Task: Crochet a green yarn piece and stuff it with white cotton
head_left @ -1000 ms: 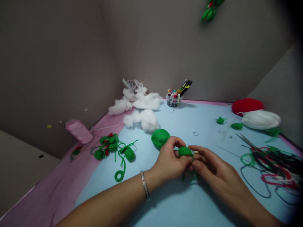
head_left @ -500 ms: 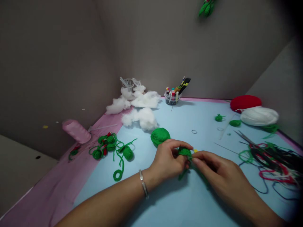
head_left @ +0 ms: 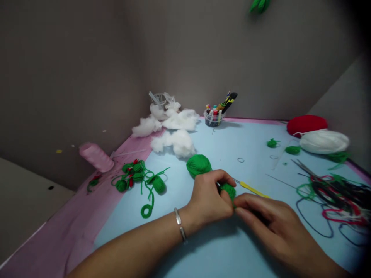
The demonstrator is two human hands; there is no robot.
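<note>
Between thumb and fingers, my left hand grips a small green crochet piece, partly hidden by the hand. My right hand is closed in a pinch at the lower right edge of that piece; what the fingertips hold looks like green yarn, though little of it shows. Just beyond both hands, a crochet hook with a yellow handle lies on the table. Right behind my left hand sits a ball of green yarn.
Finished green pieces with red bits lie at left, near a pink thread cone. White stuffing and a tub of pens stand behind. At right are scissors, tangled yarn, red yarn and white yarn.
The green piece has turned and sits a little lower in my left hand. My right fingertips have moved down slightly, and the yellow hook now shows more fully. The view has shifted slightly.
</note>
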